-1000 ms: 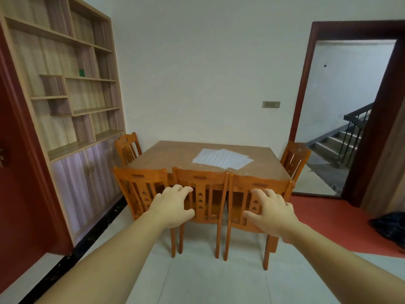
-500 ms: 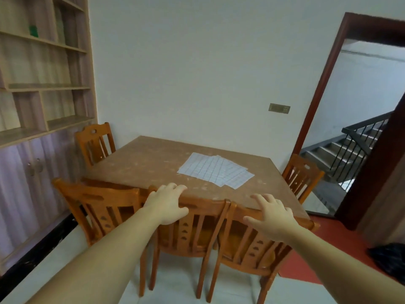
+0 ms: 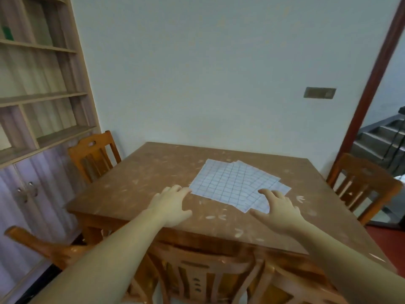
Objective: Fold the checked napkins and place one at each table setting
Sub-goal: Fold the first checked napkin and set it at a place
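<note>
I note the checked napkins [image 3: 235, 185] fanned flat on the bench [image 3: 135, 183], my left hand [image 3: 173, 202] spread empty at their near-left corner, right hand [image 3: 279, 208] spread over their near-right edge

I can read no text, label, brand or number anywhere in this view; the checked napkins [image 3: 235, 185] carry only a plain grid of lines, no lettering; the small plate on the wall [image 3: 319, 93] is too blurred for me to tell whether anything is printed on it; the green object on the upper shelf [image 3: 7, 33] shows no legible marking either; the table [image 3: 135, 185] bears pale flecks only, no writing.
</note>
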Motion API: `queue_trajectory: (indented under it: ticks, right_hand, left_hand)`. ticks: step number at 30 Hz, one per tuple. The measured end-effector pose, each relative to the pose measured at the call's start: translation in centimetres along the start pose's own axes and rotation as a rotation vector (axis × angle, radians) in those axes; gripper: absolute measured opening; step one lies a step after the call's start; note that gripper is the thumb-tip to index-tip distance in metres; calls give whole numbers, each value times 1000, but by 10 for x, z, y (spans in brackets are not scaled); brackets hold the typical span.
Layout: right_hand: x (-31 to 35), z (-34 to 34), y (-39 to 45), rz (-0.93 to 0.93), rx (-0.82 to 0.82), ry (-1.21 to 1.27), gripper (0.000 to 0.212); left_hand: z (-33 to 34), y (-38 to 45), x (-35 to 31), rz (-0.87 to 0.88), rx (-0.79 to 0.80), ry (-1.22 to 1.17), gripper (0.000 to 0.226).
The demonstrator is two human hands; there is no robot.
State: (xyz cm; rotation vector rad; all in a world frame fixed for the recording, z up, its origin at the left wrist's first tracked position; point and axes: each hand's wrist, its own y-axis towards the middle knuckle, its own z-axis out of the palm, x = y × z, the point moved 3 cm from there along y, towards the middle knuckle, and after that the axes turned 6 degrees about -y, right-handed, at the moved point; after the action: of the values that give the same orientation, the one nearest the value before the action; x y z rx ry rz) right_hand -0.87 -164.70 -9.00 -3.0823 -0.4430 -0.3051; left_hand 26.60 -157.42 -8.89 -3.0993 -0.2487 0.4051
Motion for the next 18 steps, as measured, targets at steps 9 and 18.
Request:
queue_trajectory:
  ticks: [9,18]
  right_hand:
    - [-17,22,206,-45,48,24,78]
    - [-43,116,340,69,137,-76,80]
  left_hand:
    - [-4,185,13,-16,-14,-14,70]
    - [99,378,41,87,96,-114,63]
